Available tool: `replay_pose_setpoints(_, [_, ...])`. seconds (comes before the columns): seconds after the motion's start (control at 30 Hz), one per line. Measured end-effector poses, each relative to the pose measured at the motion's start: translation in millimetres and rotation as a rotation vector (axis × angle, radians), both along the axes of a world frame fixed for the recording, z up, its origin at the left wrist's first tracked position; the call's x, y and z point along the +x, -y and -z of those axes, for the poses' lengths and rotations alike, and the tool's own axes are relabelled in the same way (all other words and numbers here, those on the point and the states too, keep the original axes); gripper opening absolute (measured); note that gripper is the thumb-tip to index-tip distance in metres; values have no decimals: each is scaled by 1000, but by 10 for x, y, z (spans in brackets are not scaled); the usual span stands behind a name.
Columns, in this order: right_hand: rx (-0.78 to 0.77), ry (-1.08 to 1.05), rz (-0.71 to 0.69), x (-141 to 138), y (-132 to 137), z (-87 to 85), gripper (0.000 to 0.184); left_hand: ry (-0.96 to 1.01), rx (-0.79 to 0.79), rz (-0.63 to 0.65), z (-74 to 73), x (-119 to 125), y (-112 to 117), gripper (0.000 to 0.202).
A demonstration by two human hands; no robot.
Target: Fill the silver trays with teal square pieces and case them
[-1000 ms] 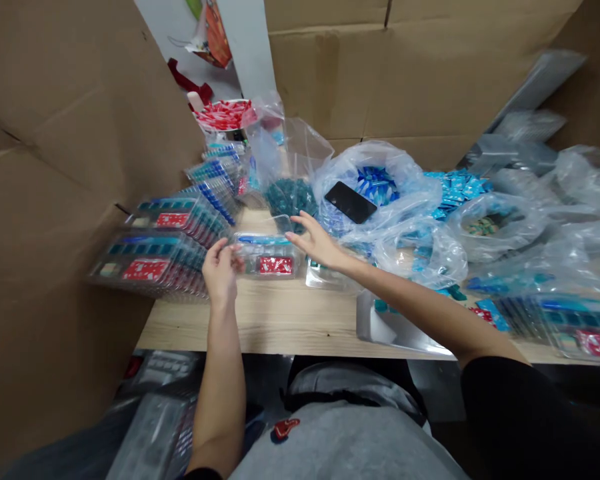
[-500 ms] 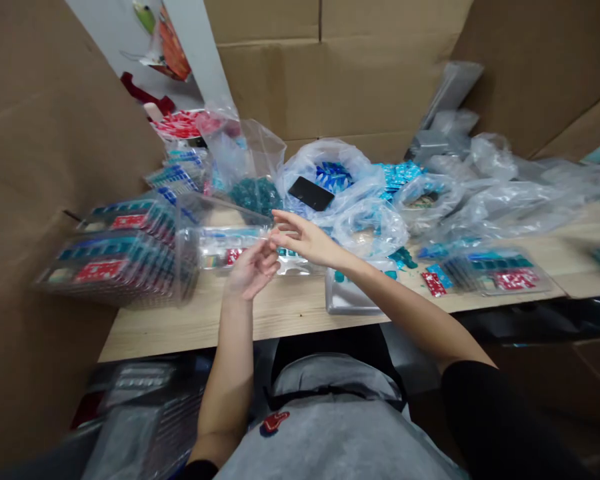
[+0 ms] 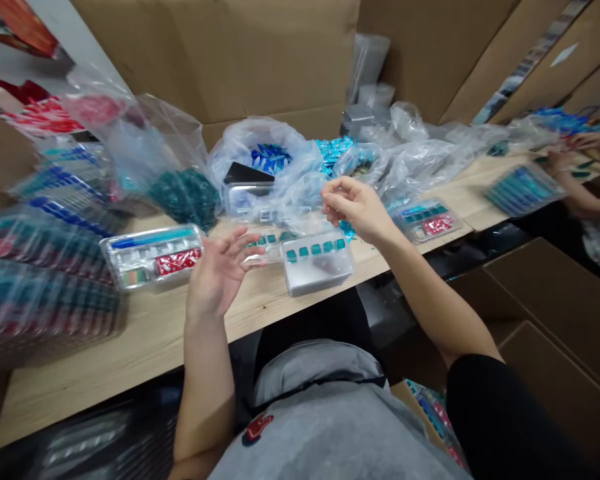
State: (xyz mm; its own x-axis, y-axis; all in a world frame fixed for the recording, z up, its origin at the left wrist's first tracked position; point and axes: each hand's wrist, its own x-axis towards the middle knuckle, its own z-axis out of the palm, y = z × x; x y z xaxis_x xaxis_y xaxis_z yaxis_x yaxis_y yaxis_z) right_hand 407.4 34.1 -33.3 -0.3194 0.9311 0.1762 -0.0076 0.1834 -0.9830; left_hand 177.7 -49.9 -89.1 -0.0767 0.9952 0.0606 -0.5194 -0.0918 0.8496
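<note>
My left hand [image 3: 223, 270] is raised over the table with its fingers spread, holding nothing. Beside it lies a clear plastic tray [image 3: 136, 252] with a blue stick, a red dotted packet and a small striped block. My right hand [image 3: 357, 208] hovers above the white-topped clear box [image 3: 320, 275], fingers curled and thumb close to them; whatever they may pinch is hidden. A row of teal squares [image 3: 316, 249] lies along that box's top. Behind it, partly covered by my left fingers, is another tray [image 3: 273, 245] with teal squares.
Stacked filled trays [image 3: 45, 300] stand at the left. Plastic bags of teal pieces [image 3: 185, 197] and blue pieces [image 3: 270, 159] line the back, near a black phone [image 3: 247, 175]. Filled trays [image 3: 427, 220] lie right. Another person's hands [image 3: 593, 143] work at far right.
My hands have parted: the right one moved right over the white-topped box, and the left one opened. The view has swung right, bringing the other person's hands into sight.
</note>
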Motion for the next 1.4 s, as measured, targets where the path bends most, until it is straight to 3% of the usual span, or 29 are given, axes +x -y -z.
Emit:
replay_pose_setpoints(0.1, [-86, -58, -26, 29, 39, 74, 15, -129, 27, -140, -8, 87, 74, 39])
replay_pose_setpoints(0.2, [-164, -110, -114, 28, 125, 107, 33, -164, 3, -238, 4, 172, 67, 36])
replay_pose_setpoints(0.33, [-131, -49, -177, 224, 242, 97, 44, -210, 35, -210, 59, 233, -10, 41])
replay_pose_setpoints(0.43, [-135, -151, 80, 548, 267, 130, 33, -420, 47, -143, 157, 294, -31, 50])
replay_pose_setpoints(0.57, [-234, -369, 416, 1060, 332, 291, 13, -1012, 167, -236, 345, 392, 2, 29])
replay_pose_setpoints(0.7, [-243, -367, 511, 1424, 554, 525, 15, -1342, 364, -377, 453, 443, 87, 22])
replay_pose_setpoints(0.77, [-256, -316, 511, 1503, 684, 650, 16, -1444, 421, -356, 437, 463, 156, 17])
replay_pose_setpoints(0.93, [-340, -183, 408, 1432, 882, 930, 19, -1525, 585, 144, 286, 537, 179, 17])
replay_pose_setpoints(1.07, [-349, -35, 357, 1250, 940, 980, 19, -1345, 456, 513, 191, 495, -93, 22])
replay_pose_setpoints(1.13, [-322, 98, 251, 1170, 960, 941, 22, -1253, 404, 629, 162, 457, -227, 25])
replay_pose_setpoints(1.27, [-206, 285, -108, 1035, 983, 874, 33, -1243, 377, 706, 150, 472, -290, 28])
replay_pose_setpoints(1.4, [-107, 393, -336, 860, 987, 916, 44, -1552, 483, 470, 178, 604, -118, 26])
